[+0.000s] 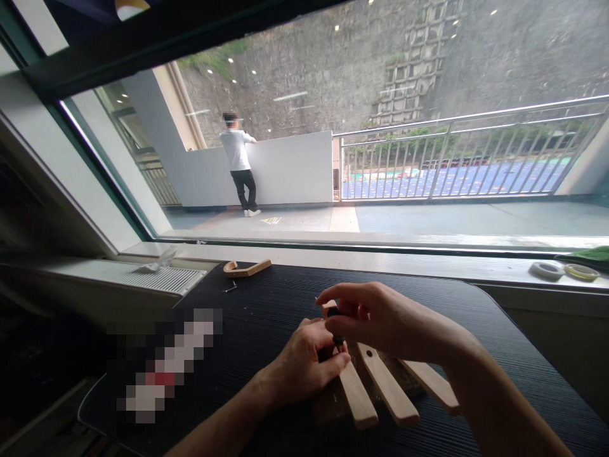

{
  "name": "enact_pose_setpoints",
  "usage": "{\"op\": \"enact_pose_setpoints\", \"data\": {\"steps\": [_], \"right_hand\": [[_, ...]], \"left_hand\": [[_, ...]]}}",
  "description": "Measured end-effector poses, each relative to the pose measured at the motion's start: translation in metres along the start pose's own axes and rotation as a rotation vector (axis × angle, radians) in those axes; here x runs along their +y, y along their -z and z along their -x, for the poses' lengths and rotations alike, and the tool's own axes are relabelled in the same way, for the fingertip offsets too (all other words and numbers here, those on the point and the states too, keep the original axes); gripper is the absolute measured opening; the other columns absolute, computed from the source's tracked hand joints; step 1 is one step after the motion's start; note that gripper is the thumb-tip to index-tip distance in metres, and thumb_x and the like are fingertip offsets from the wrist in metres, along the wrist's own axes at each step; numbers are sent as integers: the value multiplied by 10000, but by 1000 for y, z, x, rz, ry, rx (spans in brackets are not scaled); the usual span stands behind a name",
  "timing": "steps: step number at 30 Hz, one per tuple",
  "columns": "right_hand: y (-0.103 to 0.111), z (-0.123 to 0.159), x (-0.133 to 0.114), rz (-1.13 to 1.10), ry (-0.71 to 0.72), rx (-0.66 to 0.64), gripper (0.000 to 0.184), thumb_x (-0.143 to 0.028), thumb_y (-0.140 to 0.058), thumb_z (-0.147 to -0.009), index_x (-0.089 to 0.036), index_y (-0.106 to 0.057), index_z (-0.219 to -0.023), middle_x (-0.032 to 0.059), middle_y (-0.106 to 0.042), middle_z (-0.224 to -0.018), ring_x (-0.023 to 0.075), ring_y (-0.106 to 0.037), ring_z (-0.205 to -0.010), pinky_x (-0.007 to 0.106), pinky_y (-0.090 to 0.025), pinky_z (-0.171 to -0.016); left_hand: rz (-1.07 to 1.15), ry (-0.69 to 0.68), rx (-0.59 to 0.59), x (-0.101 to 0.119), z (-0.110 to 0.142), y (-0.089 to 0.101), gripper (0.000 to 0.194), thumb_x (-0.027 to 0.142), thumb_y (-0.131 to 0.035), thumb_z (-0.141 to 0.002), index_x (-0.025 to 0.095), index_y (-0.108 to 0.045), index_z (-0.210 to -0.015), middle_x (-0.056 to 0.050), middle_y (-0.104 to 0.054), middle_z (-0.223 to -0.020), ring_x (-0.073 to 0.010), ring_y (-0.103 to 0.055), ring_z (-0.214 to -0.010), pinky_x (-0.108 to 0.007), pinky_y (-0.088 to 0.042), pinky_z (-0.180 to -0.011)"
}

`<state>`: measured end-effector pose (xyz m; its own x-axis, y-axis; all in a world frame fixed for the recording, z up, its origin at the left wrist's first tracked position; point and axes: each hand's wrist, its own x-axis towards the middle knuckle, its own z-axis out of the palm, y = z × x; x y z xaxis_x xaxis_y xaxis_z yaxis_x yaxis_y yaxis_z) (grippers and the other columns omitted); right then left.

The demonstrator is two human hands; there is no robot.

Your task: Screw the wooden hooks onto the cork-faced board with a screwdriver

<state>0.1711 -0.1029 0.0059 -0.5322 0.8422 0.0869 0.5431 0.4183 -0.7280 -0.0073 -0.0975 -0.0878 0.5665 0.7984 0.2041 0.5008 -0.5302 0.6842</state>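
Note:
My left hand (314,358) presses down on a pale wooden strip (356,400), its thumb and fingers closed around the strip's upper part. Above it, my right hand (375,317) grips an upright dark tool with a black handle (334,312). Its lower end meets the wood beside my left thumb; the tip is hard to make out. To the right lie a second wooden strip with a dark round hole (390,390) and a third strip (432,384), partly hidden by my right wrist. A worn brown board (328,406) shows beneath the strips.
A hooked wooden piece (247,270) and small metal bits (230,287) lie at the black table's (266,317) far left. A blurred-out object (171,368) is on the left. Tape rolls (547,271) sit on the sill. Outside the window stands a person (236,155).

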Motion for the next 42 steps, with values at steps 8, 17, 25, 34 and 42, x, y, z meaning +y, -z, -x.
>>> {"op": "enact_pose_setpoints", "data": {"steps": [8,17,25,34,42], "right_hand": [[0,-1,1,-10,-15,-11,233,-350,-492,-871,-283,-687,-979,-25,-652,-762,113,-560,-674,216,-360,-568],[-8,-6,9,-38,-24,15,229,-446,-580,-812,-237,-652,-874,-25,-600,-697,106,-510,-632,209,-323,-514],[0,-2,1,-13,-32,-37,285,-443,-508,-863,-311,-656,-1066,-23,-639,-762,113,-551,-667,211,-357,-550],[-1,-3,2,-22,-41,-38,232,-361,-494,-868,-295,-683,-985,-24,-663,-792,124,-568,-699,223,-373,-581],[-2,-5,3,-25,-58,-2,263,-438,-580,-805,-207,-678,-885,-16,-601,-695,105,-509,-617,207,-343,-517]], "left_hand": [[24,-18,29,-1,0,-1,109,173,-604,-762,143,-575,-661,-3,-596,-752,-127,-553,-730,-214,-421,-661],[-14,-3,-5,-2,0,-1,158,206,-588,-789,134,-625,-654,-11,-591,-657,-137,-540,-685,-226,-425,-627],[25,13,-8,-1,0,-1,93,195,-581,-791,145,-648,-750,-4,-594,-673,-124,-536,-660,-214,-422,-605],[22,19,-16,0,1,1,112,227,-582,-802,144,-650,-771,-8,-592,-694,-135,-541,-701,-216,-424,-626],[10,-37,-20,-1,-1,4,203,259,-560,-837,134,-662,-714,-45,-630,-759,-167,-571,-779,-243,-448,-680]]}}
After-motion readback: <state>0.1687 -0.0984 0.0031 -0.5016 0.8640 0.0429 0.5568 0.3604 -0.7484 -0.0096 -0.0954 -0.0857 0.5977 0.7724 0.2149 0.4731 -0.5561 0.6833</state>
